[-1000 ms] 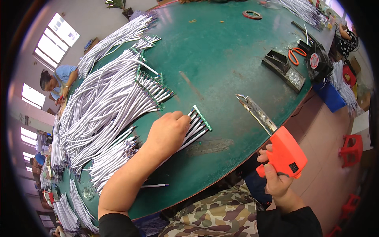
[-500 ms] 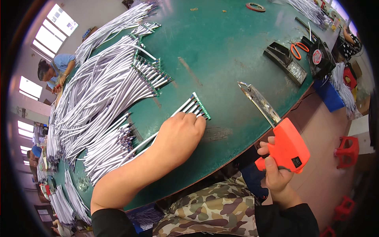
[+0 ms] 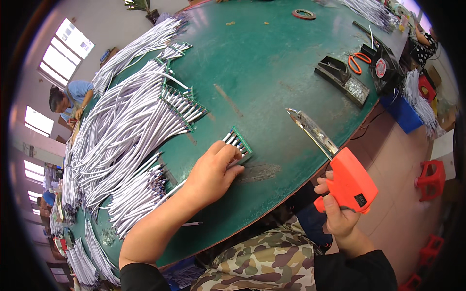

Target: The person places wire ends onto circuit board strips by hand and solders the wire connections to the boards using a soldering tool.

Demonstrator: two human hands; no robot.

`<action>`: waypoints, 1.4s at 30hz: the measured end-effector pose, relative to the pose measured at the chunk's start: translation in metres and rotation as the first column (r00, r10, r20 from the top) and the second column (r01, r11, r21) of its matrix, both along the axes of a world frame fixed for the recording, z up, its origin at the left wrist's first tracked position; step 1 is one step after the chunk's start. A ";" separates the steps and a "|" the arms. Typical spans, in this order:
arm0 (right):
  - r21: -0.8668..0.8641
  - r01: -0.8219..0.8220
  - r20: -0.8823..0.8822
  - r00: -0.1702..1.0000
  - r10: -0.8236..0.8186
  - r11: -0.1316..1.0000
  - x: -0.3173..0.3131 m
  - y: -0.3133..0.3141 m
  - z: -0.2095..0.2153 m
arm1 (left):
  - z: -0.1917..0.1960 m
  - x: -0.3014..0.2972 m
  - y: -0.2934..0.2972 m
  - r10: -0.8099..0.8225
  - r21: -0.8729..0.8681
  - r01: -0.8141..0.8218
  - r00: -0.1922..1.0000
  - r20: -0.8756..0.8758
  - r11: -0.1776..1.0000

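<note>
My left hand (image 3: 211, 169) is closed over several white cables (image 3: 228, 138), its thumb now showing beside the fingers. The cables' ends meet a narrow green circuit board strip (image 3: 242, 140) lying just past the fingertips. My right hand (image 3: 340, 216) grips an orange-red soldering gun (image 3: 353, 180) by its handle; its metal tip points up and left, apart from the board. Under my left forearm, one thin cable end (image 3: 192, 224) sticks out. To the left lies a bundle of loose white cables (image 3: 138, 196) with dark ends.
A large heap of white cables (image 3: 116, 116) with green boards covers the table's left side. At right are a black metal holder (image 3: 342, 80), orange-handled scissors (image 3: 359, 63) and a tape roll (image 3: 304, 14). A red stool (image 3: 430, 180) stands on the floor. Another person (image 3: 73, 99) sits far left.
The board strip and my left hand have shifted slightly down and left, and my left thumb has come into sight. A cable end now shows below the forearm. The soldering gun stays in my right hand.
</note>
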State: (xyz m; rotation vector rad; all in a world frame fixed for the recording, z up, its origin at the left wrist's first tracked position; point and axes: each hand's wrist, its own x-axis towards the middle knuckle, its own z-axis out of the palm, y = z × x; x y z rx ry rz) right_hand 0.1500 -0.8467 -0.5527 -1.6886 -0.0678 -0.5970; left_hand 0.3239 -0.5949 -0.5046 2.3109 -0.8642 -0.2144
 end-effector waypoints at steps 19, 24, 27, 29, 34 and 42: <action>-0.009 -0.015 -0.033 0.999 0.014 1.000 0.000 0.000 0.001 | -0.002 0.012 0.006 -0.425 0.305 0.306 0.756 0.498 0.902; 0.000 -0.020 -0.036 0.999 0.020 1.000 -0.002 -0.001 0.001 | 0.001 0.021 0.005 -0.556 0.284 0.478 0.707 0.438 0.831; -0.021 -0.010 -0.007 1.000 0.010 1.000 -0.002 -0.002 -0.001 | 0.001 0.036 0.007 -0.608 0.215 0.575 0.684 0.403 0.789; -0.003 0.001 0.004 1.000 -0.001 1.000 -0.002 0.000 0.000 | -0.001 0.040 0.007 -0.605 0.190 0.583 0.689 0.399 0.790; -0.012 0.005 0.028 1.000 -0.004 1.000 -0.002 0.000 0.000 | -0.007 0.045 0.008 -0.561 0.082 0.577 0.737 0.376 0.813; 0.004 0.000 0.024 1.000 0.000 1.000 0.001 0.002 0.002 | -0.007 0.047 0.009 -0.531 0.031 0.559 0.767 0.361 0.829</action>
